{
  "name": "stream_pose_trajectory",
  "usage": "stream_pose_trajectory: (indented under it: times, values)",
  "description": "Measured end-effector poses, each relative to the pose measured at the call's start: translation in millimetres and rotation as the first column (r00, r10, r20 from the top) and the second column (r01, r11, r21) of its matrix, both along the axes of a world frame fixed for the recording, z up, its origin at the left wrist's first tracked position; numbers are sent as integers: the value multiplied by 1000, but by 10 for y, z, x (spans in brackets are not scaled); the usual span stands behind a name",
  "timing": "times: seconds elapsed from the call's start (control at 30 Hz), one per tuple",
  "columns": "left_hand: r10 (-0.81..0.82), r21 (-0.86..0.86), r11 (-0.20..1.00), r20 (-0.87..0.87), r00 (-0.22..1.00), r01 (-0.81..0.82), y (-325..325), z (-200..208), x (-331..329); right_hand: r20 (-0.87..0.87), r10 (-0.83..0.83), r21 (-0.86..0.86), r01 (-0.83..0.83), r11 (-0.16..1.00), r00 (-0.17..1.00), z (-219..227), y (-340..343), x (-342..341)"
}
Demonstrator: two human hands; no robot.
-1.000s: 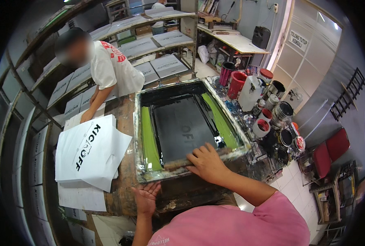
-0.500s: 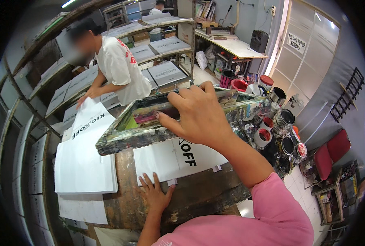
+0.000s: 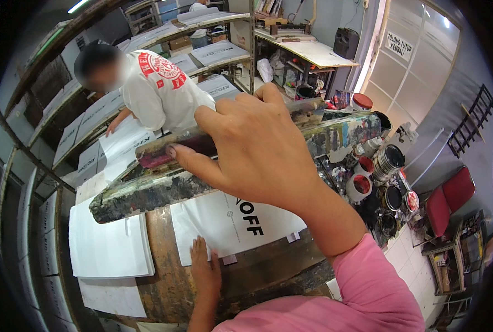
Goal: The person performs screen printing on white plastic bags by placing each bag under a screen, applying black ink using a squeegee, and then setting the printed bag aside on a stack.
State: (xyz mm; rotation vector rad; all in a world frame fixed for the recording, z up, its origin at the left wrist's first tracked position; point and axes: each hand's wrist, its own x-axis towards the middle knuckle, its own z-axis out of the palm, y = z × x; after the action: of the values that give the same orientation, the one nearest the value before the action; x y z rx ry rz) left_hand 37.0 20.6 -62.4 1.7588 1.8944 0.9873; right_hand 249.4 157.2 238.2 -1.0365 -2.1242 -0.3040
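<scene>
The person's right hand (image 3: 257, 149) is closed over a wooden squeegee (image 3: 161, 152), at the near bar of a paint-crusted screen frame (image 3: 147, 191) tilted up off the brown table (image 3: 163, 254). Left hand (image 3: 206, 274) nearly flat, fingers close together, at the near left corner of a black-lettered white sheet (image 3: 202, 216), which lies partly beneath the frame, right of a paper stack (image 3: 111, 238).

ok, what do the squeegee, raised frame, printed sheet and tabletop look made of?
Squeegee: probably a wooden holder, dull brown and stained; its smooth pink edge suggests rubber or plastic.
Raised frame: wood or metal, can't tell; rough, mottled ink-like crust hides the surface.
Printed sheet: paper or thin plastic; white, thin, slightly rumpled.
Tabletop: likely wood; brown, worn, blotchy.
</scene>
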Motion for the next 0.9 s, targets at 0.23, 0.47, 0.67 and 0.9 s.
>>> stream_pose_trajectory:
  times: [0.23,0.47,0.67,0.9]
  values:
    - [16,-12,1000,-128,992,-18,305,548,106,11,-14,12,14,1000,1000,-4,-9,-17]
    - [-2,-207,973,-447,894,-102,-284,-257,28,21,-18,-9,19,1000,1000,-115,-83,-33]
    - [-45,-6,999,-268,962,45,85,21,113,12,-40,33,40,999,999,-109,-81,-36]
    - [94,395,913,42,995,-103,476,550,27,50,-48,55,45,997,998,-74,10,-50]
